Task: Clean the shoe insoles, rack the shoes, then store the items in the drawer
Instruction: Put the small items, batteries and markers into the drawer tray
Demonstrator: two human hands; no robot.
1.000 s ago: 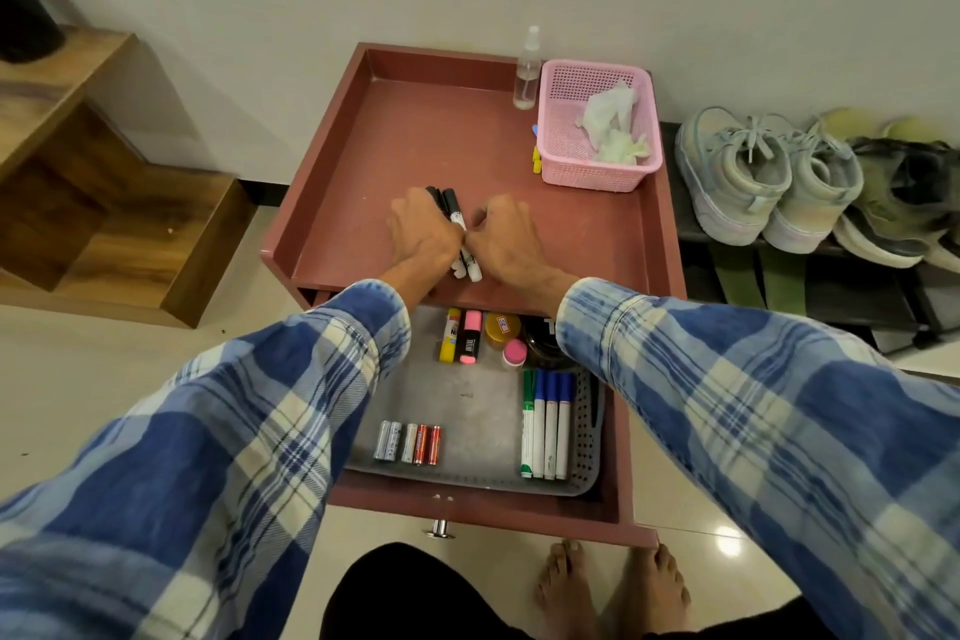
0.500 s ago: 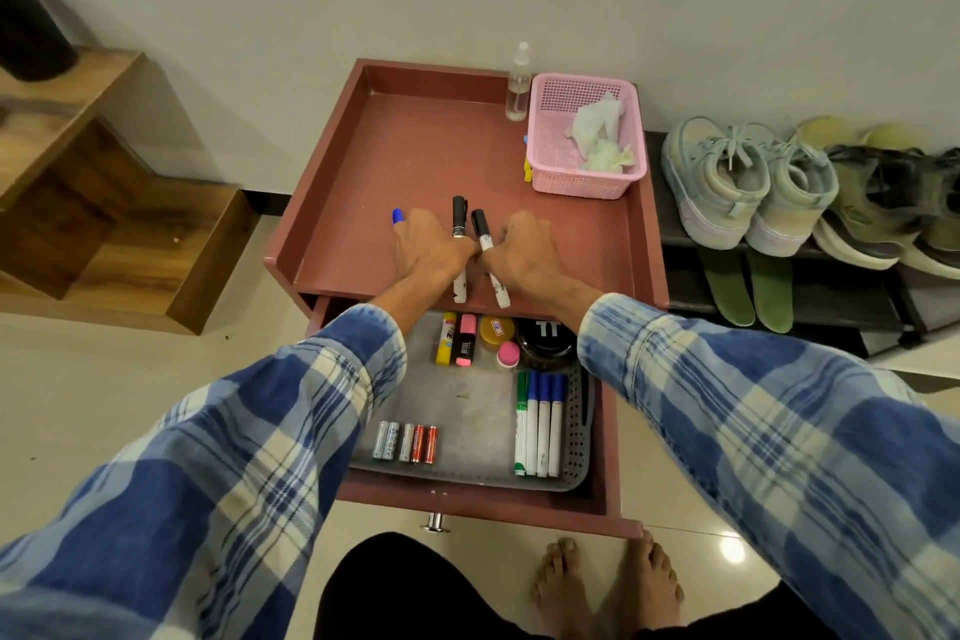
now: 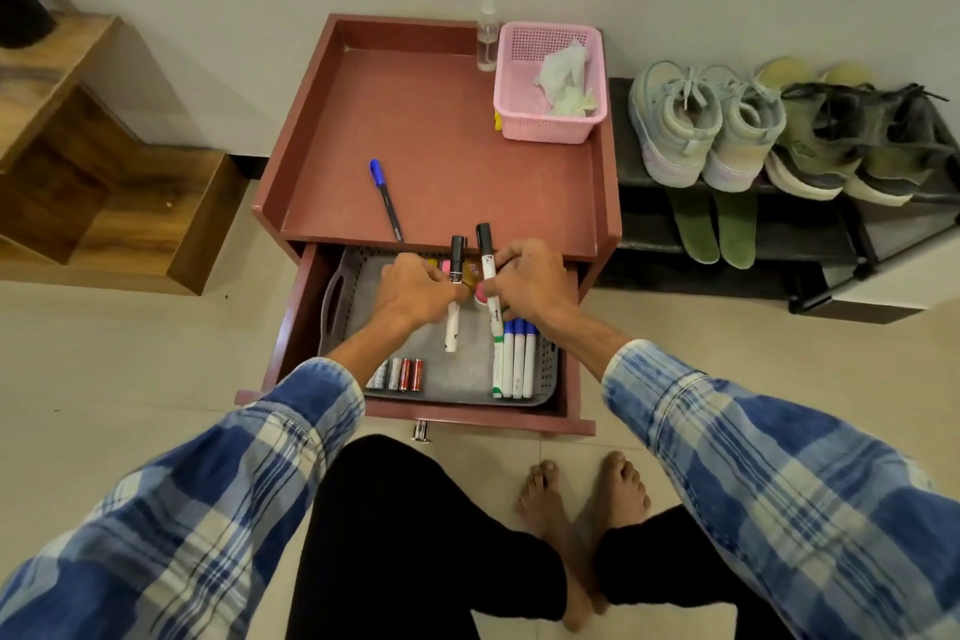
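Note:
My left hand [image 3: 415, 288] grips a white marker with a black cap [image 3: 455, 299], and my right hand [image 3: 530, 283] grips a second black-capped marker [image 3: 488, 276]. Both hands hover over the open drawer [image 3: 467, 416] of the reddish-brown cabinet [image 3: 441, 140]. Inside the drawer lies a grey tray [image 3: 452, 374] with several batteries [image 3: 397, 374] and a row of markers [image 3: 514, 361]. A blue-capped pen [image 3: 385, 197] lies on the cabinet top. Two pairs of shoes [image 3: 711, 125] stand on the black rack [image 3: 810, 234] at the right, with green insoles [image 3: 719, 231] below them.
A pink basket [image 3: 550, 120] with crumpled wipes and a clear spray bottle [image 3: 487, 34] stand at the cabinet's back right. A wooden stepped shelf [image 3: 98, 161] is at the left. My bare feet [image 3: 576, 499] rest on the tiled floor in front of the drawer.
Both hands have drawn back from the cabinet top to above the open drawer, each carrying a marker. The blue-capped pen stays lying on the top.

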